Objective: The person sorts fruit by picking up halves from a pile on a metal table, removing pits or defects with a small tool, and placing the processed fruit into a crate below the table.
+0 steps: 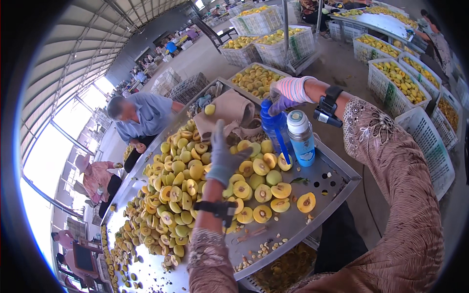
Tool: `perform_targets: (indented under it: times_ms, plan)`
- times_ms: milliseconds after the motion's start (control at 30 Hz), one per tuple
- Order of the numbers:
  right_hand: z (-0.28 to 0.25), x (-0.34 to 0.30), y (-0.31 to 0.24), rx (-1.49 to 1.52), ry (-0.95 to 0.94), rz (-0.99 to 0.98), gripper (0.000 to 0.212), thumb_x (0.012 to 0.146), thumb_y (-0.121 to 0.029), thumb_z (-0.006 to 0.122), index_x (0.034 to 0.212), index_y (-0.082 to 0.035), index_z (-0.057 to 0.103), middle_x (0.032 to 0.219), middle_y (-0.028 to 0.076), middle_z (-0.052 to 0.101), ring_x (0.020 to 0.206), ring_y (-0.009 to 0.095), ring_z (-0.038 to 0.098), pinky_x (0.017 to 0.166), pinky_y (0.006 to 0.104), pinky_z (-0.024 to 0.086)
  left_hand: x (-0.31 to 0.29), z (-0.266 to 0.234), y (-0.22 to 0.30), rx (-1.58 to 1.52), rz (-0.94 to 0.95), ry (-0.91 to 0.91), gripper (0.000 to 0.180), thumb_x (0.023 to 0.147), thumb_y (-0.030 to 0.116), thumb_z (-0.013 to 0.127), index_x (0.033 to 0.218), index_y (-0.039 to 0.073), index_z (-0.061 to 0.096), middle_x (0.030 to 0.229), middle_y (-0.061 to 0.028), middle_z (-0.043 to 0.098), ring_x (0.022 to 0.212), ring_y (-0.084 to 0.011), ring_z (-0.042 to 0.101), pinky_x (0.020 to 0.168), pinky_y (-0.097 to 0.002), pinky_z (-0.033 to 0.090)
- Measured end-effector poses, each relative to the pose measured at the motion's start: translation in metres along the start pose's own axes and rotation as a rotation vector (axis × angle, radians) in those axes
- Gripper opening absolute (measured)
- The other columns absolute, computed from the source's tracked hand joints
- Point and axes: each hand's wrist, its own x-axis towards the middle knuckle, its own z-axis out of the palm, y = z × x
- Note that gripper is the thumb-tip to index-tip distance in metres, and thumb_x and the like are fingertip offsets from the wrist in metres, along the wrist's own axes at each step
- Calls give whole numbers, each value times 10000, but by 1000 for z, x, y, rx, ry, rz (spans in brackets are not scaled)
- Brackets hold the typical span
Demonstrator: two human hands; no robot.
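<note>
My left hand [225,155], in a grey glove, hovers over a heap of yellow stone fruit [188,168], fingers spread and nothing in them. My right hand [286,96], gloved in purple with a striped cuff, is closed at the top of a blue water bottle [276,128]; part of its grip is hidden. Beside that bottle stands a light-blue flask [301,139] with a silver top. Halved fruits [262,213] lie cut side up below both bottles. A brown cloth-like bundle [227,115] rests behind the heap, with one fruit on it.
The metal table [337,168] has a raised rim and several drain holes at its right corner. Small pits [261,250] lie near its front edge. White crates of fruit [398,83] stand at the right. A person in a blue shirt [146,115] works across the table.
</note>
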Motion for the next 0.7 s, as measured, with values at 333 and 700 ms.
perform_targets:
  times_ms: [333,700]
  plan:
    - [17,21,-24,-48,-69,-118,600,645,-527,748,1036,-85,639,984,135,660,925,296,620,791,362,466,25,109,5,-752,-86,-62,1161,583,125,846,1437,55,62,1419,-136,275,1261,-230,367,1076,-336,301]
    - [27,28,-23,-87,13,-206,422,639,-409,736,924,-100,694,836,120,680,767,280,648,690,351,498,32,96,29,-726,-216,-108,881,599,160,814,1295,65,281,1219,-84,486,1094,-170,515,941,-321,441]
